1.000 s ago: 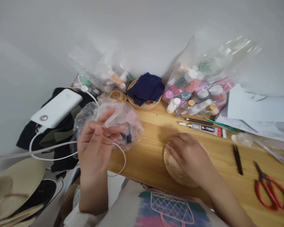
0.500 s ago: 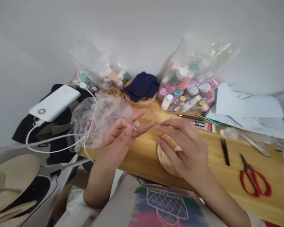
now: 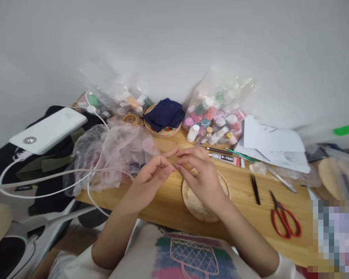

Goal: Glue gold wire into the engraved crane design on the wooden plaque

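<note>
Above the front part of the wooden table, my left hand point(image 3: 154, 176) and my right hand point(image 3: 200, 170) meet at the fingertips. The left thumb and fingers are pinched together, one finger stretched out to the right. My right thumb presses against its fingers close to the left fingertips. Whatever sits between them, if anything, is too small to make out. Below my right hand lies a round embroidery hoop point(image 3: 205, 214) with pale fabric and gold loops, partly covered by that hand. To the right rest black tweezers point(image 3: 255, 190) and red-handled scissors point(image 3: 284, 217).
A glue tube point(image 3: 227, 159), bottles point(image 3: 205, 134) and a bag of bead jars point(image 3: 215, 106) stand behind. Navy cloth point(image 3: 165, 114) lies on another hoop. Crumpled plastic point(image 3: 110, 151), a white cable point(image 3: 88, 190) and a power bank point(image 3: 49, 130) are on the left.
My hands have come together, the right moving left until its fingertips reach the left's. More of the hoop below shows. The view has turned slightly to the right.
</note>
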Available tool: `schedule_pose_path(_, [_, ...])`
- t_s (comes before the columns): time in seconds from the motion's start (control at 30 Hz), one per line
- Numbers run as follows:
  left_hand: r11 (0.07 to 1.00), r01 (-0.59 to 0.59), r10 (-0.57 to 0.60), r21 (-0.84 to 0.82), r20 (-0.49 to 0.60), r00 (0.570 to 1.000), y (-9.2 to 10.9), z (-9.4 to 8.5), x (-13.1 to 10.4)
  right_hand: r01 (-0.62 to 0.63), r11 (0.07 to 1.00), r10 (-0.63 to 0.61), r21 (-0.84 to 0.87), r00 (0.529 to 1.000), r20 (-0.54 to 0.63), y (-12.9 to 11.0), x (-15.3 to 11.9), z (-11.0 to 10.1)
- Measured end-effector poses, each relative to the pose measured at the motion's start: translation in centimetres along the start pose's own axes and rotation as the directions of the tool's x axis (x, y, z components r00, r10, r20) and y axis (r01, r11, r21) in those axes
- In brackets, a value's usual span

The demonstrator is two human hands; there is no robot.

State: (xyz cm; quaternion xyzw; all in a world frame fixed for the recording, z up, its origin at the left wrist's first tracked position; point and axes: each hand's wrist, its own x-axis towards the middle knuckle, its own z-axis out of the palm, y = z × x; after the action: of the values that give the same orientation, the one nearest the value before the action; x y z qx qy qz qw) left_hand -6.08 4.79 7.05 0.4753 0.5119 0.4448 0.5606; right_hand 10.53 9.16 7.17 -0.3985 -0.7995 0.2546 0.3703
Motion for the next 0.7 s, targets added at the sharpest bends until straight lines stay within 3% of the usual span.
schedule_pose_path(0.1, [0.992, 0.038, -0.033, 0.124, -0.037, 0.999, -1.3, -0.4, 0.3, -0.162, 0.983, 0.17, -0.089, 0.982, 0.083, 1.8, 1.0, 1.3])
schedule_pose_path(0.2, [0.99, 0.023, -0.012, 0.138, -0.08, 0.997, -2.1, -0.9, 0.1, -0.363, 0.873, 0.431, -0.325, 0.887, 0.168, 3.3, 3.0, 2.4])
schedule_pose_path(0.23, [0.991, 0.015, -0.003, 0.134, -0.09, 0.996, -2.3, -1.1, -0.1, -0.384, 0.849, 0.466, -0.363, 0.868, 0.171, 3.6, 3.8, 2.8])
schedule_pose_path(0.4, [0.989, -0.016, 0.034, 0.145, -0.123, 0.992, -2.7, -2.2, -1.2, -0.415, 0.791, 0.528, -0.449, 0.833, 0.162, 4.8, 6.5, 4.0])
schedule_pose_path(0.7, [0.984, -0.053, 0.074, 0.172, -0.114, 0.991, -3.5, -3.2, -2.2, -0.438, 0.762, 0.547, -0.476, 0.83, 0.111, 5.2, 6.4, 4.7])
